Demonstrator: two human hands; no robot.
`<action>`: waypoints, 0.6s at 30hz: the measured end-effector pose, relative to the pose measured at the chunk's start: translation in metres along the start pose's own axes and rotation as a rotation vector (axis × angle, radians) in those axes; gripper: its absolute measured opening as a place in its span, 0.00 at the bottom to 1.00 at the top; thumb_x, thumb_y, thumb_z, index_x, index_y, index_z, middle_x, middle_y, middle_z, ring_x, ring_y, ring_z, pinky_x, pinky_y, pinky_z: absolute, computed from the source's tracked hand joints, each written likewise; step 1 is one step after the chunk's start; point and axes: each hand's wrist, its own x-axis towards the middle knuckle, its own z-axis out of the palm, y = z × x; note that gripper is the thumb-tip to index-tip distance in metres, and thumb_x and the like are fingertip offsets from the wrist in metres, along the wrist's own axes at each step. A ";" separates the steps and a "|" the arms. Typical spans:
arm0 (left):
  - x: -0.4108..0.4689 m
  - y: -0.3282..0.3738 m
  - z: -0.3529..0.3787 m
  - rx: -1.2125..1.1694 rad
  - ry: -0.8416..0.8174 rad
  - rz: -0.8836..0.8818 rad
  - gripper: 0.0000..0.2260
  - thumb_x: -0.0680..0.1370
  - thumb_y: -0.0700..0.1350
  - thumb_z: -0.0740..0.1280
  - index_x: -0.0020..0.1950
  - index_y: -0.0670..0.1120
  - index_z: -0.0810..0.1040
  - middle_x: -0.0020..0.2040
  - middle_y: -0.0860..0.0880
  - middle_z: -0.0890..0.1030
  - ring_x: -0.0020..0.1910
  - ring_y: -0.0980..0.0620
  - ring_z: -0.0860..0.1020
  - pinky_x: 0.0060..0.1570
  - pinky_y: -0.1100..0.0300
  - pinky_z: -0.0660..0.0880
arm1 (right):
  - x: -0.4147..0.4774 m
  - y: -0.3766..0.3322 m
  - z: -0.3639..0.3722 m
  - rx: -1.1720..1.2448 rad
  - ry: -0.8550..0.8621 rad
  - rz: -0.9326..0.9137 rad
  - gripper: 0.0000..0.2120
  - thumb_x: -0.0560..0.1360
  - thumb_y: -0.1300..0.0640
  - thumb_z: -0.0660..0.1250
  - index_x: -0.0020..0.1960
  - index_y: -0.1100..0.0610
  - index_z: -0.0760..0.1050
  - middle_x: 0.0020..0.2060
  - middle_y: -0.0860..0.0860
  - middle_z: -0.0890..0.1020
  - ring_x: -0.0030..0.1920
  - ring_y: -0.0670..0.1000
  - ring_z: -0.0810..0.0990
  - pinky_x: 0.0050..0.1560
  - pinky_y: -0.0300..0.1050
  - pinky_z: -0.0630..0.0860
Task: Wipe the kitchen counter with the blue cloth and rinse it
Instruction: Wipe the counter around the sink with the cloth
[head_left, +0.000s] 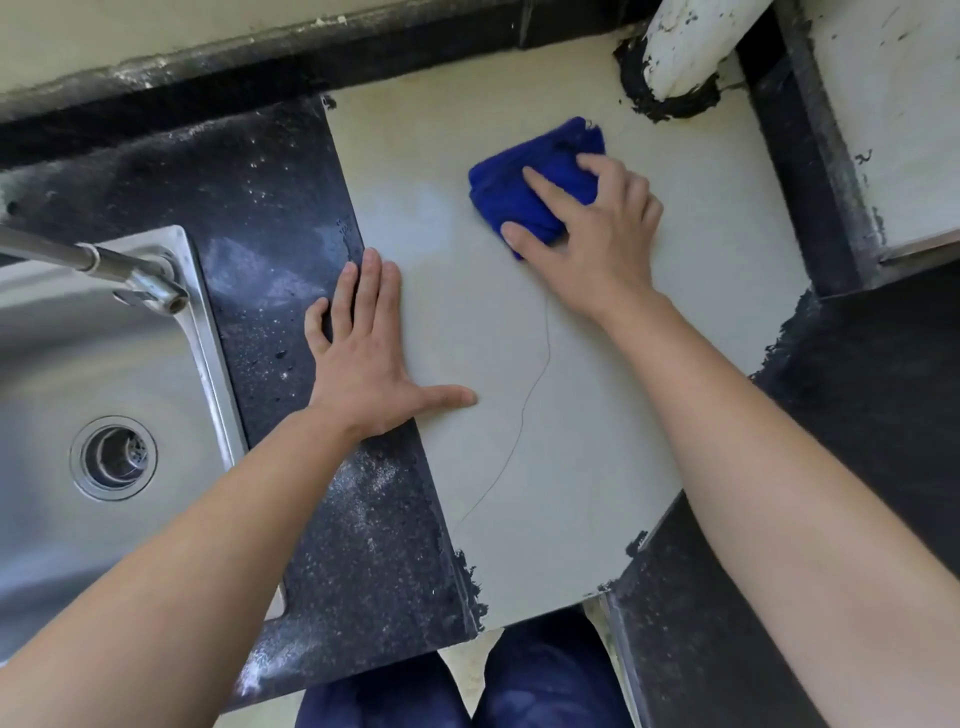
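The counter (571, 493) is a pale slab set in dark speckled stone, sink (208, 322) to its left; near, the left hand (363, 358) lies flat across the seam, fingers pressed together, thumb splayed. Farther back the right hand (592, 234) grips the cloth (524, 192), index straight on top, thumb and other fingers curled round its edges. Deep blue and bunched into a thick wad on the slab's far half, it may well skip strips, or catch the black sealant round the pipe (685, 47).
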 end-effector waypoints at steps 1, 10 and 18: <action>0.000 0.000 0.000 0.003 0.001 -0.002 0.67 0.54 0.83 0.63 0.80 0.51 0.36 0.80 0.54 0.33 0.77 0.55 0.31 0.74 0.47 0.33 | -0.003 -0.005 0.003 -0.018 0.017 0.043 0.31 0.73 0.27 0.56 0.72 0.36 0.69 0.72 0.51 0.66 0.68 0.59 0.65 0.67 0.53 0.60; -0.005 0.001 0.000 -0.028 0.026 0.023 0.67 0.55 0.82 0.65 0.80 0.49 0.37 0.80 0.53 0.35 0.78 0.55 0.34 0.76 0.46 0.37 | -0.054 -0.044 0.016 -0.013 -0.010 -0.136 0.27 0.74 0.33 0.59 0.71 0.39 0.72 0.71 0.55 0.70 0.66 0.63 0.68 0.65 0.58 0.61; -0.055 -0.020 -0.005 0.004 0.066 0.192 0.63 0.58 0.75 0.71 0.81 0.46 0.46 0.82 0.48 0.42 0.80 0.49 0.40 0.76 0.45 0.40 | -0.218 -0.028 0.003 0.018 -0.122 -0.098 0.27 0.75 0.35 0.62 0.72 0.39 0.70 0.75 0.57 0.65 0.71 0.62 0.64 0.68 0.59 0.60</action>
